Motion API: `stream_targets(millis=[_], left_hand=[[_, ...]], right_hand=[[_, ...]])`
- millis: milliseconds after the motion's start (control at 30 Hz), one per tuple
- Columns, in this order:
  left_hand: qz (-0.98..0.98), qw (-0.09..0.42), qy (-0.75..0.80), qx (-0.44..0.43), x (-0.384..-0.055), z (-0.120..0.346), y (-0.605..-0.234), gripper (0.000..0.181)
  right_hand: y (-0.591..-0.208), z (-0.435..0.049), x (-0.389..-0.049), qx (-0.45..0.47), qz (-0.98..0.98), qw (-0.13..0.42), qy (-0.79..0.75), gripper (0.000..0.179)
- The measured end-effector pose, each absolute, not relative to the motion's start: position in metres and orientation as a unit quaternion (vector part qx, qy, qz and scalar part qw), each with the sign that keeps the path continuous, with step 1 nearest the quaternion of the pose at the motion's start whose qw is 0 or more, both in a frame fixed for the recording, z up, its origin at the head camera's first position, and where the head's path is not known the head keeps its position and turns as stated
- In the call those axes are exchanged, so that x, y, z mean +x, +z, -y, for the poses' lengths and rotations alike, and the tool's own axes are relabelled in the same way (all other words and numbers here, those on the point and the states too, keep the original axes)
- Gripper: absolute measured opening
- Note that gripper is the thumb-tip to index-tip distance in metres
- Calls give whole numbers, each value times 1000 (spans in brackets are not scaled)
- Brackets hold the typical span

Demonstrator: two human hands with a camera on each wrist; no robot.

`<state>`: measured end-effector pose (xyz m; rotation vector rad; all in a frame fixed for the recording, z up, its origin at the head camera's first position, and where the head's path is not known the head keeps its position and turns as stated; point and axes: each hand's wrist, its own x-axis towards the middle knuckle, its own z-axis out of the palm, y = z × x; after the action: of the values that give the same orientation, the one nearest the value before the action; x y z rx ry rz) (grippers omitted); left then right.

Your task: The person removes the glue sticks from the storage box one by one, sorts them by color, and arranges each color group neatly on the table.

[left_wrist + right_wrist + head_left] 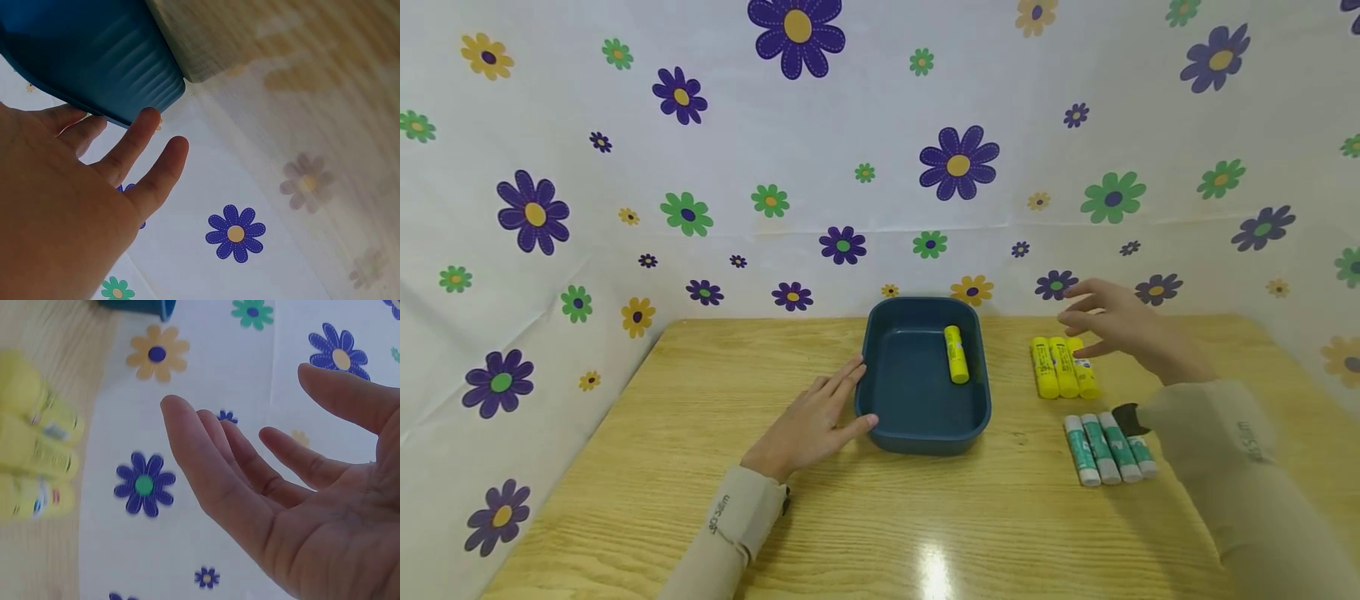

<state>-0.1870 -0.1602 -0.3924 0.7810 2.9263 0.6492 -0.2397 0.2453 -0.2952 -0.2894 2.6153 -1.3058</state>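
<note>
A dark blue rectangular bin [898, 437] stands near the back of the table, with one yellow glue stick [956, 355] lying inside at its right. My left hand [812, 429] rests against the bin's left side, fingers extended and thumb at the front left rim. Over the right side, my right hand [1123, 329] hovers with fingers spread and slightly bent, holding nothing. Just below it lie three yellow glue sticks [1063, 367] side by side. In the right wrist view, the yellow glue sticks [37, 450] appear at the left, apart from the fingers.
Several green-and-white glue sticks [1102, 450] lie in a row in front of the yellow ones, partly behind the right wrist's dark strap. A white cloth with printed flowers [850, 125] hangs behind the wooden table [737, 367] and along its sides.
</note>
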Motion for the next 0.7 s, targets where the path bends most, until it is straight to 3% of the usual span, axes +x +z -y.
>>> stream_targets(millis=[700], left_hand=[[-945,18,207,253,-187,160,-393,80]], right_hand=[[-300,-145,-278,-75,-832,161,-526,64]])
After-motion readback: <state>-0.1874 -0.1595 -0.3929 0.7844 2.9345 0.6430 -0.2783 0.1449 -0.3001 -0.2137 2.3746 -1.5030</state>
